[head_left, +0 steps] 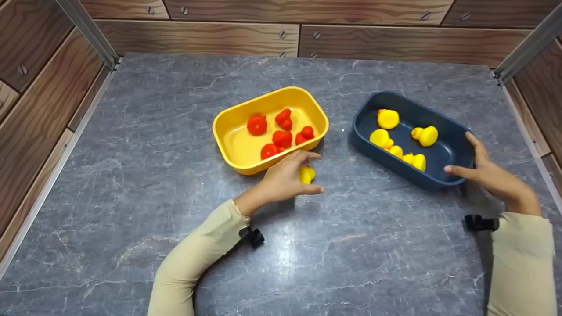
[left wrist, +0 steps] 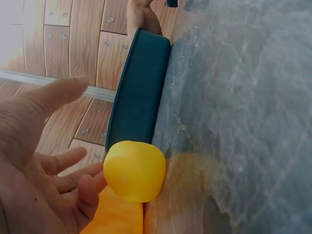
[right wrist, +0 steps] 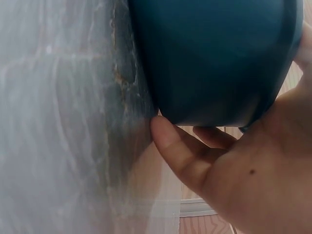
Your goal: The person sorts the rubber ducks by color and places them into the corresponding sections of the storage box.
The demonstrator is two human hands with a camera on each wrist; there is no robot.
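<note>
Grey marble-patterned tabletop [head_left: 131,175]: walled by wood-grain panels on three sides; broad bare room left of and in front of the yellow rectangular plastic tub [head_left: 237,151], the landmark here.

Yellow tub: holds five red rubber ducks [head_left: 282,138].

Dark blue rectangular plastic tub [head_left: 452,151]: right of the yellow tub, a clear strip of table between them; holds several yellow rubber ducks [head_left: 428,136].

Right hand [head_left: 491,175]: at the blue tub's near right corner, fingers and thumb curled round its end wall, steadying it.

Left hand [head_left: 283,180]: just in front of the yellow tub's near rim, fingers spread and relaxed, apart around the loose duck, not closed on it.

Loose yellow rubber duck [head_left: 307,174]: on the tabletop, just in front of the yellow tub's near right corner.

Handling note: close thumb and fingers round the duck's body before lifting; lift clear of the yellow rim, travel over the open strip, clear the blue rim.
</note>
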